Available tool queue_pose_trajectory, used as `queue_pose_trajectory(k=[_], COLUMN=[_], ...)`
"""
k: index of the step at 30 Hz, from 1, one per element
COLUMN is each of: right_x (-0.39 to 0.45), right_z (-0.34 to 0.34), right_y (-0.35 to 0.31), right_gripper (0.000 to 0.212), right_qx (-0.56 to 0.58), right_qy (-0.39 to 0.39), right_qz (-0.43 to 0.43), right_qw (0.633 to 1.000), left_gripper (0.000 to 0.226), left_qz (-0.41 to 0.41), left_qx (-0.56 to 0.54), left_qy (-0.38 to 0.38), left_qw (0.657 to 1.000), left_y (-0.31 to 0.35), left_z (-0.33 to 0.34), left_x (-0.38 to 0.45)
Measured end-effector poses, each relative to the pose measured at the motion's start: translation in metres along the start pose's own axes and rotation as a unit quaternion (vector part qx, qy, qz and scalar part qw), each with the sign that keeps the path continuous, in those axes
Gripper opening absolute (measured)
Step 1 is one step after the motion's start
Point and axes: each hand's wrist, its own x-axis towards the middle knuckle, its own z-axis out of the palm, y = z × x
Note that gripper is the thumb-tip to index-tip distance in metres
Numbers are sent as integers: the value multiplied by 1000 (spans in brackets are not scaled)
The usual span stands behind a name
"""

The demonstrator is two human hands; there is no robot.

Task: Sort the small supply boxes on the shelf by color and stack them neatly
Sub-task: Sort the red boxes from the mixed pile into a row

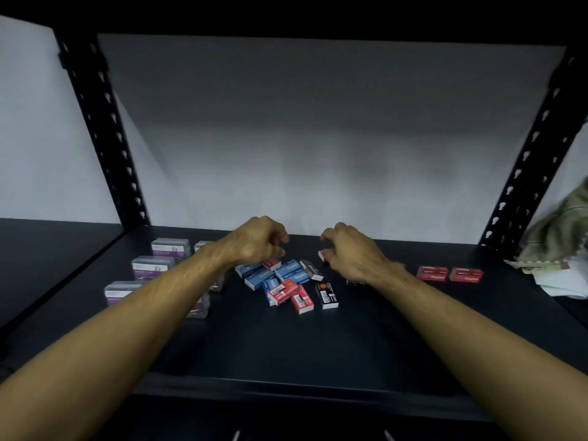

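A jumbled pile of small boxes lies mid-shelf: blue boxes (259, 275), red boxes (286, 292) and black boxes (327, 296). My left hand (254, 241) hovers over the pile's back edge, fingers curled just above a red box (272, 263); whether it grips it is unclear. My right hand (353, 249) is closed on a small red box (322, 255). Two red boxes (450, 274) lie side by side at the right. Clear boxes with purple labels (152, 268) stand at the left, partly hidden by my left forearm.
The dark shelf (286, 345) has black perforated uprights at the back left (105, 135) and back right (531, 167). A crumpled cloth and papers (556, 243) sit at the far right. Another black box (356, 282) peeks out under my right wrist.
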Motion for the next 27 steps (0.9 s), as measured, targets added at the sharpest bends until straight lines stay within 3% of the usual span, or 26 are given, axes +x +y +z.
queue_pose_trajectory(k=[7,13,17,20,27], right_x=[28,40,42,42,47], right_z=[19,22,27,30,31], right_y=[-14,-2,7,12,13], right_gripper=[36,56,55,45,45], right_qx=[-12,-43,-39,-30,15], right_qy=[-27,-115,-159,-147,-149], right_qz=[-25,18,33,29,6], right_qw=[999,992,986,988,989], left_gripper=[47,49,41,35,34], left_qz=[-4,3,3,1,-18], left_qx=[23,56,57,53,27], left_qy=[-68,-124,-126,-115,-105], left_qw=[997,991,990,992,994], left_y=[-17,-24,-26,-26,-27], left_z=[1,6,11,12,13], left_x=[8,15,22,27,31])
